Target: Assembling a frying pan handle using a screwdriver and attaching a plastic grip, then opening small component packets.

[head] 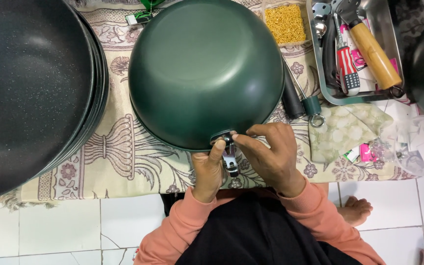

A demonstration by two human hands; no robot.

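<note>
Holding the small metal handle bracket [229, 156] at the near rim of the upturned dark green wok [204, 68], your two hands meet right at the pan's edge. Your left hand [209, 171] sits just below the rim, its fingers [217, 147] curled up against the bracket from underneath. Your right hand [271, 156] comes in from the other side, its fingers [244, 142] pinched narrowly on the top of the same bracket where it joins the green wok.

The green wok lies bottom-up on the patterned beige cloth [119, 147] spread over the white tiled floor [65, 225]. Left of the green wok stands a stack of black speckled non-stick pans [30, 88]. Right of it, touching its rim, lies a black handle with a green end cap and metal ring [303, 100]. Beyond that handle sits a metal tray [391, 29] holding a wooden-handled tool [374, 54] and a red-and-white striped screwdriver [347, 66]. A small container of brass-coloured screws [284, 22] rests behind the green wok, beside the tray.
</note>
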